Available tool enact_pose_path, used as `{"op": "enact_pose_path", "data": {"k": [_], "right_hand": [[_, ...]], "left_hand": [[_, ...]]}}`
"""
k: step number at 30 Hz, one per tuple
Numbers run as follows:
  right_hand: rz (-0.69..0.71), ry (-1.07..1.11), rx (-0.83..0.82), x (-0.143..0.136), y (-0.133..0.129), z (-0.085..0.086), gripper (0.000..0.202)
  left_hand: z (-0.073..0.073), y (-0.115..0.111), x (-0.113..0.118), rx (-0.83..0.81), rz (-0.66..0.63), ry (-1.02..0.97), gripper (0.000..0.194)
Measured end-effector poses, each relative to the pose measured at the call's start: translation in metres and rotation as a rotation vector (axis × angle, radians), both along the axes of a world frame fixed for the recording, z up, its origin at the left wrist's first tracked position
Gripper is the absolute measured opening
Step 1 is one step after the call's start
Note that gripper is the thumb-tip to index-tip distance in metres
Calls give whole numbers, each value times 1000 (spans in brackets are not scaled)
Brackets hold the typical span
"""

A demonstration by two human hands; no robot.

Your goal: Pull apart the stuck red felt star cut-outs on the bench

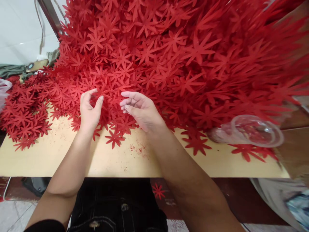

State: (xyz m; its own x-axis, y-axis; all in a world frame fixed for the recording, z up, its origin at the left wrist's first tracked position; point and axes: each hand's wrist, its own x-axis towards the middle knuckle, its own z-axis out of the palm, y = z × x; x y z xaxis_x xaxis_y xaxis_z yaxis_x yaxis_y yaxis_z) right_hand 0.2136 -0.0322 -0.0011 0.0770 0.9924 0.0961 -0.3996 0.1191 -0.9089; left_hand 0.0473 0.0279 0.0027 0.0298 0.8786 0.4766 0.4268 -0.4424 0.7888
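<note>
A big heap of red flower-shaped cutouts [149, 61] with narrow petals covers most of the table. Over its near edge is my left hand [90, 108], thumb and fingers curved apart with nothing visible between them. My right hand [142, 111] hovers a short way to the right, its fingers loosely bent and spread from the thumb; I see nothing held in it. One loose cutout [115, 139] lies on the bare wood below and between the hands.
A clear plastic cup [257, 131] with red bits inside lies on its side at the right. A smaller pile of cutouts [24, 109] sits at the left. Red crumbs dot the pale tabletop [108, 164]. One cutout [158, 191] is below the table edge. A metal post [50, 17] rises back left.
</note>
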Motion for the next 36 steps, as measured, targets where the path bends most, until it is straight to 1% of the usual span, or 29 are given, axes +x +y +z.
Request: {"op": "enact_pose_path", "data": {"k": [3,5,7,8,10,11,13,14,16,17,19,21,23,25,27,29,33,36], "right_hand": [[-60,-39,-2,1,2,-1,29],[-114,-85,18,2,2,-1,27],[-160,-140,49,3,2,-1,24],[-180,-166,64,3,2,-1,22],[-207,-206,87,3,1,0,18],[-215,-219,95,3,1,0,17],[-228,-239,106,1,1,0,14],[-237,-250,111,1,1,-1,14],[-262,-282,117,0,1,-1,13],[-274,-301,117,0,1,-2,12],[-297,-337,113,-1,-1,-1,10],[-315,-374,106,-2,-4,1,8],[-333,-417,101,-4,-8,4,7],[-348,-457,99,-7,-14,7,5],[-330,-474,109,-11,-19,9,8],[-250,-497,131,-14,-23,7,14],[-32,-554,142,-19,-26,-1,29],[45,-637,103,-21,-26,-5,35]], "left_hand": [[1,0,-7,168,68,202,47],[9,-7,-11,270,94,314,54],[20,-20,-14,308,61,420,52],[25,-29,-15,294,10,475,46],[30,-50,-17,228,-142,585,31],[30,-61,-17,195,-212,633,27],[23,-79,-18,138,-314,744,26],[18,-85,-18,106,-342,804,28],[8,-93,-18,36,-359,902,34],[5,-94,-18,1,-350,935,34],[2,-94,-18,-66,-334,976,25],[4,-93,-18,-145,-355,980,16],[8,-92,-17,-242,-381,915,10],[13,-92,-16,-324,-376,792,14],[17,-90,-13,-356,-351,697,20],[21,-85,-11,-359,-331,645,21],[26,-74,-6,-345,-293,556,19],[27,-66,-3,-378,-250,525,27]]}}
